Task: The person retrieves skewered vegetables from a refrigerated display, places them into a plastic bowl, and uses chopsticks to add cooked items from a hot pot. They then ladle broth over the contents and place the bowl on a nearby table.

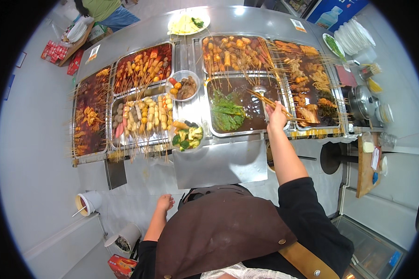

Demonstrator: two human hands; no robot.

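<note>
My right hand (pixel 277 116) is closed around a pair of long wooden chopsticks (pixel 261 96) above the right side of a metal tray (pixel 239 134) of dark broth. A metal ladle (pixel 260 89) rests in that broth beside the chopstick tips; whether my hand also touches its handle I cannot tell. Leafy greens (pixel 228 114) float in the tray's left half. Down by my apron, my left hand (pixel 165 202) hangs with its fingers curled and nothing visible in them. Left of the broth tray stand a bowl of meat and sausage (pixel 184 87) and a bowl of broccoli (pixel 188 136).
Trays of skewers in red broth (pixel 91 116) fill the counter's left, with more skewers (pixel 307 79) at the right. A plate of vegetables (pixel 188 22) sits at the back. Stacked plates (pixel 354 37) and a lidded pot (pixel 362 102) stand right. Another person (pixel 107 14) is beyond the counter.
</note>
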